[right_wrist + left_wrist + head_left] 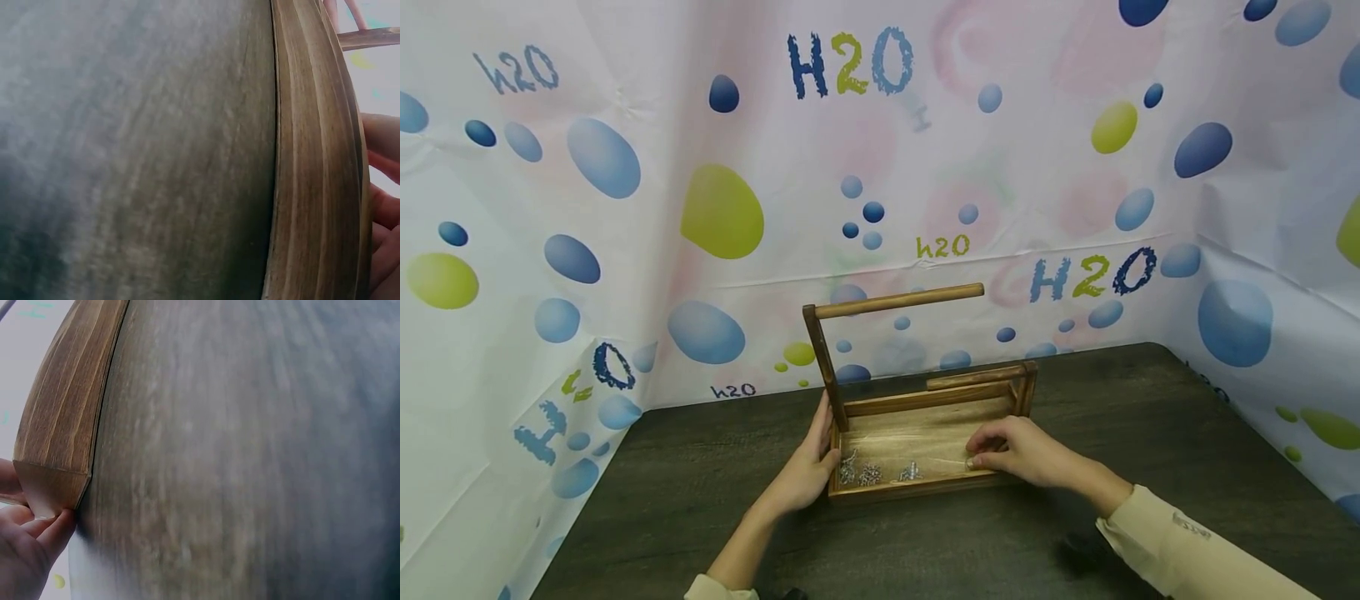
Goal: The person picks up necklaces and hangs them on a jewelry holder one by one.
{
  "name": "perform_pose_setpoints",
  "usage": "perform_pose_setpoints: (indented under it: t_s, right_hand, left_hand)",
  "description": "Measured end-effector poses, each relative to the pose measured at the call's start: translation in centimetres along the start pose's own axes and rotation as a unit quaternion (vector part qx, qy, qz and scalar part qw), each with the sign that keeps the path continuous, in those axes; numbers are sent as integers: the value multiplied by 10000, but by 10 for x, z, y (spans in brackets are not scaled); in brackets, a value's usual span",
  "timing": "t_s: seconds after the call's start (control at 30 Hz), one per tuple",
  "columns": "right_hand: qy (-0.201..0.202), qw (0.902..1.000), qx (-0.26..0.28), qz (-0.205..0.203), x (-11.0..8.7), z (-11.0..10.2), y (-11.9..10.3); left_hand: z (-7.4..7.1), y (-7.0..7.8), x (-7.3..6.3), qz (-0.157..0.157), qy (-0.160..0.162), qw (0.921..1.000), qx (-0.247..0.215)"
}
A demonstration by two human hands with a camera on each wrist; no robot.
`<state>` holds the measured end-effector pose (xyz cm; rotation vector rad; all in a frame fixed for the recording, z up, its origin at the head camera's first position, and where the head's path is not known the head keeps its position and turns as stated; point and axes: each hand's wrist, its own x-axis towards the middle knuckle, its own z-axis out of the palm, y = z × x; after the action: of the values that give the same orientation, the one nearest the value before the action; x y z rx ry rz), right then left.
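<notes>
A shallow wooden box lies on the dark table. My left hand grips its left end, thumb at the rim and fingers along the outside; in the left wrist view the fingers pinch a corner. My right hand reaches over the front rim at the right, fingers bent, with thumb and fingertips low inside the box. Whether something small is between them, I cannot tell. Small silvery metal pieces lie in little heaps at the front left of the box, and another heap lies nearer the middle.
From the box's left end rises a wooden upright carrying a round rod that points right. A shorter wooden bar reaches left from the right-hand upright. Behind the dark wood-grain table hangs a patterned sheet.
</notes>
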<state>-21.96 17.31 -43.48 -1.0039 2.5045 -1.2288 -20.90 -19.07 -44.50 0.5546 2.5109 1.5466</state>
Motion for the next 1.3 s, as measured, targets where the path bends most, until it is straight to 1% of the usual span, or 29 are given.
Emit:
perform_pose_setpoints:
  t_s: [0.27,0.5,0.73,0.87,1.13,1.3]
  right_hand:
    - [-220,9996,-144,42,8,-3,2]
    - [-367,9993,-7,118,10,-4,2]
    - [-436,9989,-50,187,11,-5,2]
    - [-518,9983,70,238,12,-5,2]
    - [-639,9974,271,199,11,-4,2]
    - [-653,9972,231,280,11,-5,0]
  left_hand:
    - [1,-1,-1,-17,27,10000,-14]
    - [1,0,0,28,8,10000,-85]
    - [1,0,-1,26,17,10000,-54]
    - [1,1,-1,42,16,10000,-38]
    - [1,-1,-1,44,1,10000,-73]
    - [1,-2,-1,70,-28,9999,-119]
